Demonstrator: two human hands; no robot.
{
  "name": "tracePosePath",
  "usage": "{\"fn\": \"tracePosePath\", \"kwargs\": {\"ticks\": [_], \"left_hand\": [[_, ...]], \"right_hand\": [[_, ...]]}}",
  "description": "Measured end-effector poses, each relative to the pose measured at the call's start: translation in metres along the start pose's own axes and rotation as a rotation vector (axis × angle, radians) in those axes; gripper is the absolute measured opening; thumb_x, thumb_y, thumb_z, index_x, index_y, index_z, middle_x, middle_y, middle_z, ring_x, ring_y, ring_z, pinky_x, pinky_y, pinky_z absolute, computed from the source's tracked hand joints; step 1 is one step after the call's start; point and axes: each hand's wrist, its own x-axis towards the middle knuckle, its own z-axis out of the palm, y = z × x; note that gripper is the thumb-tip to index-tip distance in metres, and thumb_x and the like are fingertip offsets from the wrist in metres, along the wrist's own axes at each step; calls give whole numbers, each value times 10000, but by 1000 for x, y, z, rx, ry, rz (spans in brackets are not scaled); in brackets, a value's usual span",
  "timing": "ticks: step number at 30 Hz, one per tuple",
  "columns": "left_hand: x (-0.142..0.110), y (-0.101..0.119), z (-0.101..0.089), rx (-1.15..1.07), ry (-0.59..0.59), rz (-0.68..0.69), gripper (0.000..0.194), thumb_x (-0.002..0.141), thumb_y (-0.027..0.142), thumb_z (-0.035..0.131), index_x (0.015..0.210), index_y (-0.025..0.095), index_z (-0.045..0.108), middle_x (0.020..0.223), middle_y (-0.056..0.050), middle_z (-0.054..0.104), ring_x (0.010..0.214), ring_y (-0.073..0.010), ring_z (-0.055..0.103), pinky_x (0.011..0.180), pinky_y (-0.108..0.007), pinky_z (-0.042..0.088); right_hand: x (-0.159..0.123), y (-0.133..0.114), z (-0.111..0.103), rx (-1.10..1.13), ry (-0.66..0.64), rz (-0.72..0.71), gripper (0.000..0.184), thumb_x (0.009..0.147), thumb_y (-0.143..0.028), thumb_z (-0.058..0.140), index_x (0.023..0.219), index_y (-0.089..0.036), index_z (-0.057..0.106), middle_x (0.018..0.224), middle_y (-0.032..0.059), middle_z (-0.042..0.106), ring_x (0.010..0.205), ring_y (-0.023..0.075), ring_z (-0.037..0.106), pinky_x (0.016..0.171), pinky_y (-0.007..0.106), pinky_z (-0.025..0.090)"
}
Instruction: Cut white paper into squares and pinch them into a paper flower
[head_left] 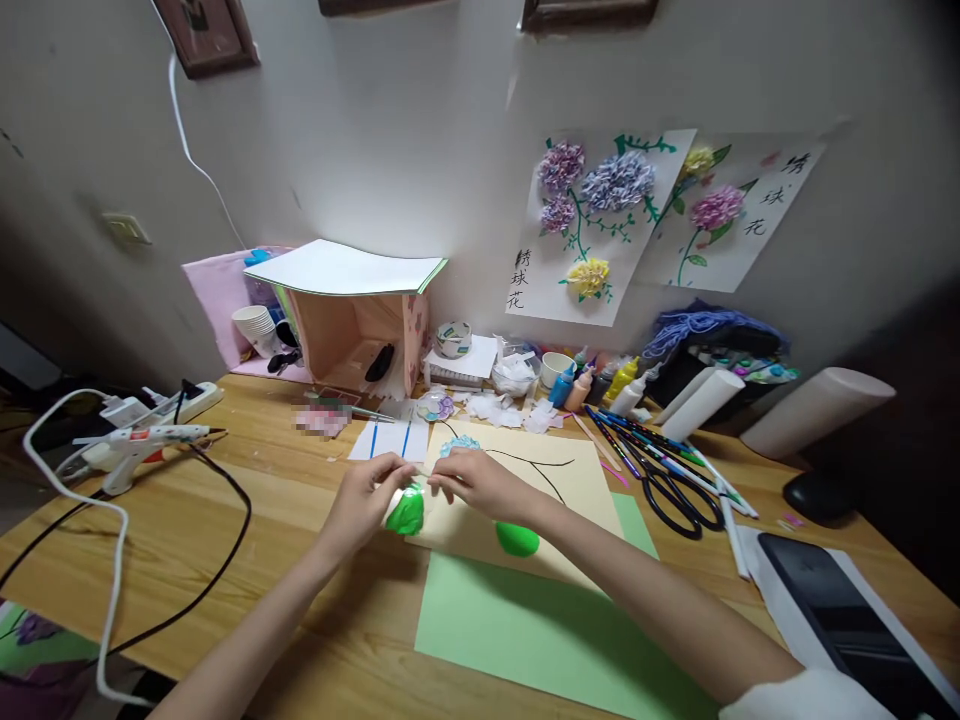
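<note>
My left hand (366, 502) is closed, its thumb and fingers pinching the top of a small shiny packet (406, 510), white with bright green in it. My right hand (474, 478) is closed too, its fingertips pinched at the packet's upper right edge. Beneath my hands lies a cream sheet (585, 530) with thin dark branch lines. A bright green oval (517, 539) lies on its lower part, under my right forearm. A light blue textured flower (459, 444) on the sheet is partly hidden by my right hand. Below it lies a larger green sheet (510, 630).
Paint bottles (622, 378), brushes and black-handled scissors (682, 500) lie to the right, with a phone (832, 610) nearer. White scraps (502, 410) lie behind the sheet. A glue gun (142, 445) and loose cables sit at left. A pink box (352, 335) stands at the wall.
</note>
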Motion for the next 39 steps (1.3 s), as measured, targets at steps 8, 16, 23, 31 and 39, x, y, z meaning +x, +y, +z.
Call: {"fn": "tracePosePath", "kwargs": {"ticks": [8,16,23,31,39], "left_hand": [[16,-96,-77,620,275,-379,398,903,377,306,1024,181,631,943,-129,692,851,-278,609,663,-311,415],[36,-84,-64,879,295,-237,401,913,380,283,1073,145,566,1096,-163,590,1019,-314,556,792,-388,434],[45,-34,-24,577,307,76,258,908,312,341,1007,194,549,1038,-76,585,974,-233,546,834,-344,428],[70,18,51,592,-157,165,257,914,227,298,975,216,548,1002,-51,615,880,-200,598,729,-299,436],[90,15,65,621,-168,126,296,912,242,282,1020,184,552,1029,-83,618,950,-234,584,776,-342,435]], "right_hand": [[-5,97,-62,-261,320,323,208,821,-80,487,854,-165,674,883,84,694,834,195,627,753,319,458],[4,147,-41,-394,324,469,95,703,-72,631,765,-135,664,836,102,641,797,209,590,732,301,426],[-3,153,-47,-390,387,460,101,787,-109,515,783,-157,604,814,52,616,771,173,559,712,280,417],[-62,136,-55,-378,431,435,163,827,-113,456,909,-156,590,954,105,627,925,219,563,844,360,427],[-124,122,-50,-208,230,301,225,852,-98,435,990,-183,591,1059,100,633,1015,210,566,881,379,455]]}}
